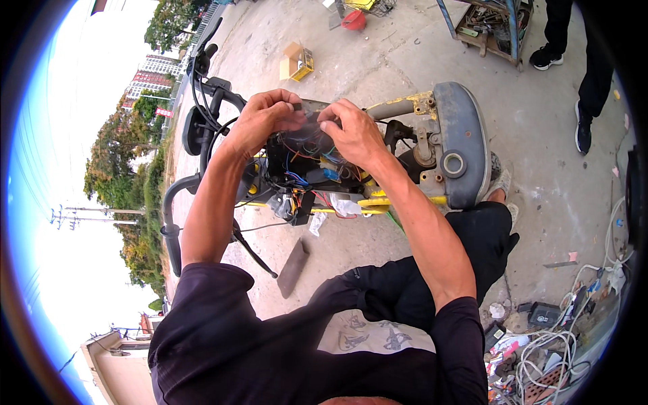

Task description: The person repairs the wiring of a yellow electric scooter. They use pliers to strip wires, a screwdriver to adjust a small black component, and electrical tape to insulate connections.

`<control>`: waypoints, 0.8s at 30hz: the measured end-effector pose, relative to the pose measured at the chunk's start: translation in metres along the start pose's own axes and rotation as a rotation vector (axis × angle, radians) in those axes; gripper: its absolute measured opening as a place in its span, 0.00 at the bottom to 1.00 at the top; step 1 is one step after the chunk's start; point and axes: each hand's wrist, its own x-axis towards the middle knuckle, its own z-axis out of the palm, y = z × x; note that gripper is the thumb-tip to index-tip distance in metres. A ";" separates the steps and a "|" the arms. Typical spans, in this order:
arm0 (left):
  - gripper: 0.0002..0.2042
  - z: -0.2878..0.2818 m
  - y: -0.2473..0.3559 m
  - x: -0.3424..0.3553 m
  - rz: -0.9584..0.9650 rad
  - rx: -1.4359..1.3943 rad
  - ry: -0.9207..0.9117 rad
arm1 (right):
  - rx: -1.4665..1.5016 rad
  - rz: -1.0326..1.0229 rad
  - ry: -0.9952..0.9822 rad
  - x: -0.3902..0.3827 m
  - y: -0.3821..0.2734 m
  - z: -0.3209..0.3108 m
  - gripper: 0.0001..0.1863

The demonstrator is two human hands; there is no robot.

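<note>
My left hand [268, 120] and my right hand [352, 133] are raised close together over the opened body of a yellow-framed electric scooter [435, 111]. The fingertips of my left hand are pinched by a small dark piece; what they grip is too small to make out. My right hand has thumb and forefinger bent together, also on something I cannot make out. Beneath both hands lies a dark compartment with thin coloured wires [297, 179] and a blue connector [331, 175]. The handlebar [181, 185] with its cables and a round mirror-like part [192, 131] is at the left.
A dark flat panel [293, 268] lies on the ground near my leg. An open cardboard box [297, 63] and a red bowl [354, 20] stand farther off. At the upper right, a person [588, 81] in dark trousers stands by a tool cart [486, 30]. White cable [540, 364] lies tangled among scraps at lower right.
</note>
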 end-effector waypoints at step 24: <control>0.14 0.001 0.018 0.004 0.243 0.688 -0.229 | -0.010 0.005 -0.012 -0.001 0.002 -0.001 0.11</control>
